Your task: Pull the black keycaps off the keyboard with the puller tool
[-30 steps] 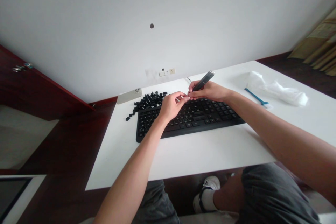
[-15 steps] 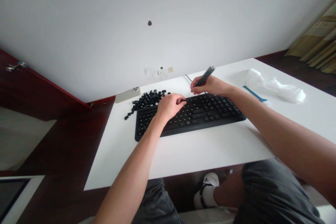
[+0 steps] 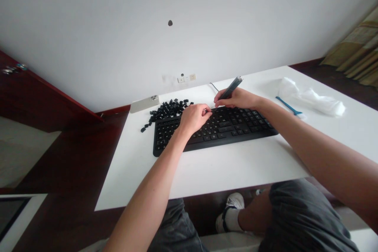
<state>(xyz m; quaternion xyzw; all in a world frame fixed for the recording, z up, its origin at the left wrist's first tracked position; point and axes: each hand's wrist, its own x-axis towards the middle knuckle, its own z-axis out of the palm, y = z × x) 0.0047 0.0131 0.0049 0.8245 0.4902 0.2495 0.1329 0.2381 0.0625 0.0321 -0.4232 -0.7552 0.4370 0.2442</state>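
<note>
A black keyboard (image 3: 227,136) lies on the white table, with keycaps off over part of it. My left hand (image 3: 195,117) is closed at the keyboard's upper middle, its thumb and forefinger pinched on something too small to make out. My right hand (image 3: 233,97) grips a dark pen-like tool (image 3: 234,87), which slants up to the right; its lower tip is near my left fingertips at the keyboard's back edge. Loose black keycaps (image 3: 169,109) lie in a heap behind the keyboard's left part.
A phone (image 3: 144,104) lies at the table's back left. On the right are a blue brush (image 3: 288,105) and a crumpled clear plastic bag (image 3: 315,98). A cable (image 3: 214,86) runs behind the keyboard. The white table's (image 3: 132,181) front edge is above my legs.
The right hand and its tool have come down slightly, closer to my left fingertips. The view has shifted a little.
</note>
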